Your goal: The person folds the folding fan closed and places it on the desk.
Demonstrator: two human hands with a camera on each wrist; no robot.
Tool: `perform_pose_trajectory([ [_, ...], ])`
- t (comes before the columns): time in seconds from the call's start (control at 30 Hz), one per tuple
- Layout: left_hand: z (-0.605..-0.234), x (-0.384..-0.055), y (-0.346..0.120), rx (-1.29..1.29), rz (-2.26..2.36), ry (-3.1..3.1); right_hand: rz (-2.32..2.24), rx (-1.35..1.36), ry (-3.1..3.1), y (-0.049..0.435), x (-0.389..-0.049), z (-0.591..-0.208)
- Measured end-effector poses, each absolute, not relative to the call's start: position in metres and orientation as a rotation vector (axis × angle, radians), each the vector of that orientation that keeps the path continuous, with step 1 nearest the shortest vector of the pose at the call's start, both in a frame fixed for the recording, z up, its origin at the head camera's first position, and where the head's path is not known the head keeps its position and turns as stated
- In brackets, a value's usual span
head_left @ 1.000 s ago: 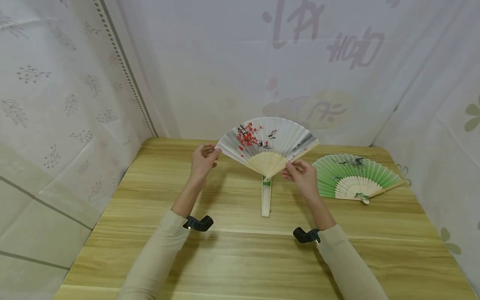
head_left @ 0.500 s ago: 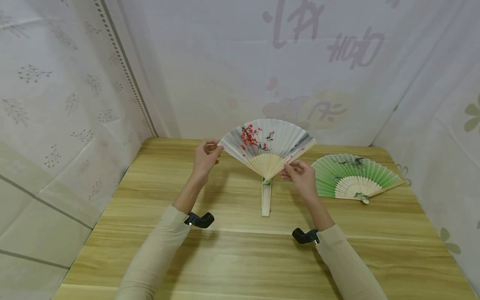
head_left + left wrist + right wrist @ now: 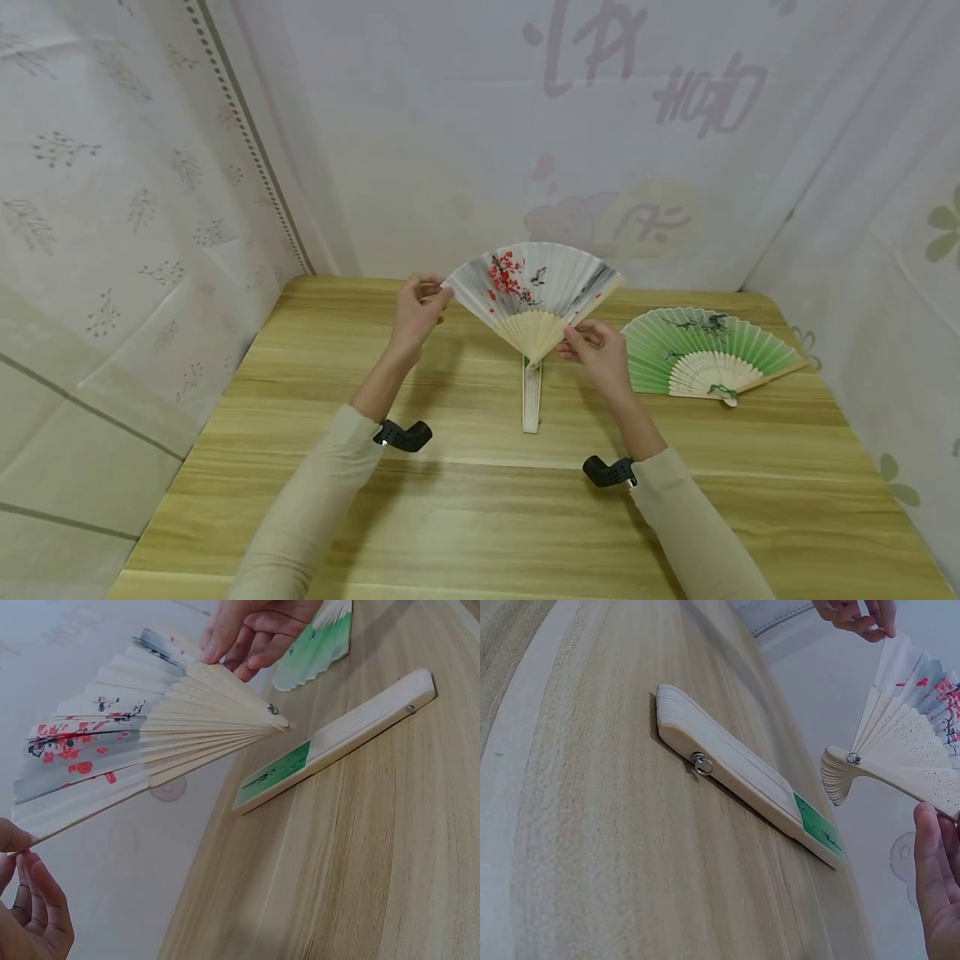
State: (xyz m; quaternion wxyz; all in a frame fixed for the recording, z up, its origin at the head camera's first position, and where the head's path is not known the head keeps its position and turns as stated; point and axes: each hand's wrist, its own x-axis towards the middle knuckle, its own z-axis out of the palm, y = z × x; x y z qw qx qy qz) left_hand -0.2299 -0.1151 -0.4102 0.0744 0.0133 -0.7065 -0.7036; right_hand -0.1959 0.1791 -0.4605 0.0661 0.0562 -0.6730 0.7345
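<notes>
A white folding fan with red blossoms and pale ribs is spread partway above the table. My left hand pinches the outer tip of its left edge between thumb and fingers. On the other side, my right hand pinches the right guard stick partway up from the pivot. The left wrist view shows the fan's pleats half gathered. Below it a folded fan with a green leaf lies on the table, its far end hidden behind the white fan in the head view.
An opened green fan lies on the table to the right, close beside my right hand. The wooden table meets pale printed curtains at the back and sides. A black camera is strapped to each wrist.
My left hand has moved a little to the right, toward the right hand. The white fan has narrowed and sunk slightly. The two fans on the table have not moved.
</notes>
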Motion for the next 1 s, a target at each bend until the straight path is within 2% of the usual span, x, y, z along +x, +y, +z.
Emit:
perform_pose_trajectory([
  [1.0, -0.4, -0.234, -0.096, -0.017, -2.103, -2.139, 2.224, 0.174, -2.057, 0.175, -0.194, -0.461],
])
